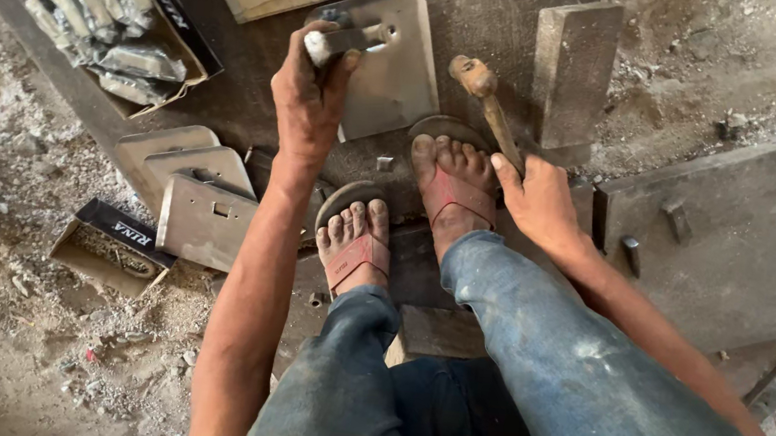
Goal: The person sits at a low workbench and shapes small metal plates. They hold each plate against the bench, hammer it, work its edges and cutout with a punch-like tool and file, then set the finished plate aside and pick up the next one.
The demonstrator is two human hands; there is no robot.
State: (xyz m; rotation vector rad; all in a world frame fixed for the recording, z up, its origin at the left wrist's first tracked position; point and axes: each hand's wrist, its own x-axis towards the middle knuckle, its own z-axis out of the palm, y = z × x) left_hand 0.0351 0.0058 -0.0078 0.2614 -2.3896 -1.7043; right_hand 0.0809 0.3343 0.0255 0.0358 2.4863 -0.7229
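On the floor, a dark slab (485, 26) carries one square plate (394, 70); three more plates (194, 193) lie stacked beside it, seemingly waiting. Left hand (310, 94) is closed round a punch (344, 42) set on that plate. Right hand (539, 200) grips a hammer (491, 104), head up.

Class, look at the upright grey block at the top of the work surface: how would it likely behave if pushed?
The grey block looks like thick solid metal, so probably heavy and stiff. It seems to stand on a narrow edge, so a push near its top might tip it. Its flat faces make rolling unlikely.
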